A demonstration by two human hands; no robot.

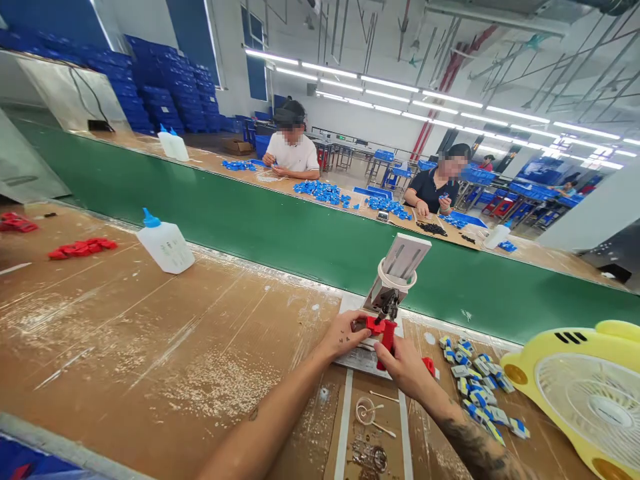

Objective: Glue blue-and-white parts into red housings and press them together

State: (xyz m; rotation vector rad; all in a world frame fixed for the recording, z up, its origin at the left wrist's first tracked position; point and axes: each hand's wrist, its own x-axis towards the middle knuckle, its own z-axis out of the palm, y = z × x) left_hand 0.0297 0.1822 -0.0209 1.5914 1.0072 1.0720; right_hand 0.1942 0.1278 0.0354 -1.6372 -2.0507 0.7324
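Observation:
A small metal fixture with a toggle clamp [389, 303] stands on a metal base plate. My left hand [349, 335] is closed at the clamp's left side, its fingers on a small red plastic part [375, 325] under the clamp's tip. My right hand [407, 367] grips the clamp's red handle [387, 347], which points down toward me. Partly behind my right hand lies another red piece [429, 365]. Nearer to me are a small clear cup [365, 411] and several cotton swabs [384, 430] on the cardboard between white tape strips.
A white bottle with a blue nozzle [166, 247] stands at left, beyond it red parts [83, 248]. At right lie blue, yellow and grey pieces [483, 383] beside a yellow fan [585, 393]. Behind a green divider [280, 233], two people handle small parts at another bench.

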